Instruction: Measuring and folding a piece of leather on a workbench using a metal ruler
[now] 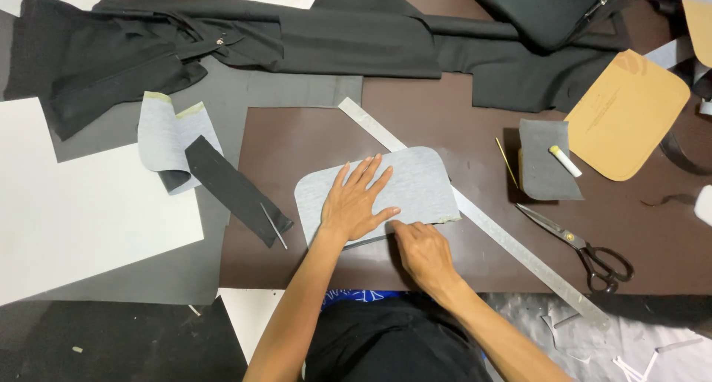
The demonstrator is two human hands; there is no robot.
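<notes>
Two hands, grey fabric piece [415,178] under left fingers [363,178] (flat)

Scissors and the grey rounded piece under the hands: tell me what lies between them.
In the head view, a long metal ruler runs diagonally between the scissors and the grey rounded piece; otherwise bare brown table.

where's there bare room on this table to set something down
Bare brown tabletop lies below the grey fabric piece, left of the metal ruler. The white sheet is also free. Crowded: black cloth along the top, scissors at right.
</notes>
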